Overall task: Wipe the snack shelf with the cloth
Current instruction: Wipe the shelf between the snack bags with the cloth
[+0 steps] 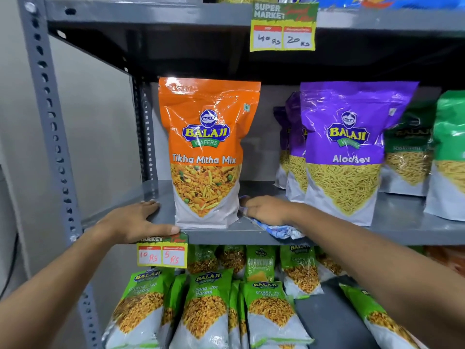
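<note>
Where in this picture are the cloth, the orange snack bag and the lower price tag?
cloth [279,231]: head view, its crumpled blue-white fold.
orange snack bag [205,147]: head view, front label.
lower price tag [162,256]: head view, middle of the tag.

My right hand [266,210] presses the cloth [279,231] on the grey shelf [402,230] beside the orange packet [206,147]. My left hand [136,220] rests on its front edge.

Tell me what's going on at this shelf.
A person is wiping the grey metal snack shelf. Their right hand presses a blue-and-white cloth onto it, between the orange Tikha Mitha Mix pouch and the purple Aloo Sev pouch. Their left hand rests on the shelf's front edge, left of the orange pouch.
</note>
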A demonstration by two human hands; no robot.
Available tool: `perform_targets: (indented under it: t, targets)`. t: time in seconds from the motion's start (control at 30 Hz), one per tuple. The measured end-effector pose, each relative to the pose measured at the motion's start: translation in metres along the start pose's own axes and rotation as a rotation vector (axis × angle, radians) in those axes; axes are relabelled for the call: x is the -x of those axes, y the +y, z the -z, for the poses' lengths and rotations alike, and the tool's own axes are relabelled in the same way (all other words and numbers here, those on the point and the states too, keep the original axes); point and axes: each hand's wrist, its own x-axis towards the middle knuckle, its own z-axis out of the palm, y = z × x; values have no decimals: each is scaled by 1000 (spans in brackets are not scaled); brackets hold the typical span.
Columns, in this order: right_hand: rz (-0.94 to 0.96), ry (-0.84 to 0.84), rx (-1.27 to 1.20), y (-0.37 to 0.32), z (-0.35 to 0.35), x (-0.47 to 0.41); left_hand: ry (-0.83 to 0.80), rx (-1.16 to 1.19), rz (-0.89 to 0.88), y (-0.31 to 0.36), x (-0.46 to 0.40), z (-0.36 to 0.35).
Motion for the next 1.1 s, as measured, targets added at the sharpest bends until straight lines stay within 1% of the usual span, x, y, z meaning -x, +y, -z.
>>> perform_targets:
  t: [0.1, 0.27, 0.37, 0.6, 0.7, 0.83, 0.9, 0.97, 1.1]
  targets:
    - [31, -1, -40, 3, -2, 10, -2, -6, 2, -1, -1, -1]
    - [151, 24, -56, 12, -4, 27, 3, 1, 10, 0, -1, 0]
    - [172, 44, -57, 18, -9, 40, 7, 5, 7, -1, -2, -1]
    - [274, 159, 19, 28, -19, 69, 8, -1, 4, 2, -1, 0]
    - [241, 203, 78, 25, -22, 72, 13, 5, 3, 3, 1, 2]
    - [39, 300, 39, 17, -21, 65, 20, 11, -22, 4, 4, 2]
    - [-19, 302, 66, 13, -20, 61, 21, 13, -26, 4, 4, 2]
    - [-5, 284, 112, 13, -22, 63, 22, 13, -26, 3, 4, 3]
    - [115, 212, 138, 25, -26, 75, 20, 9, -15, 4, 5, 3]
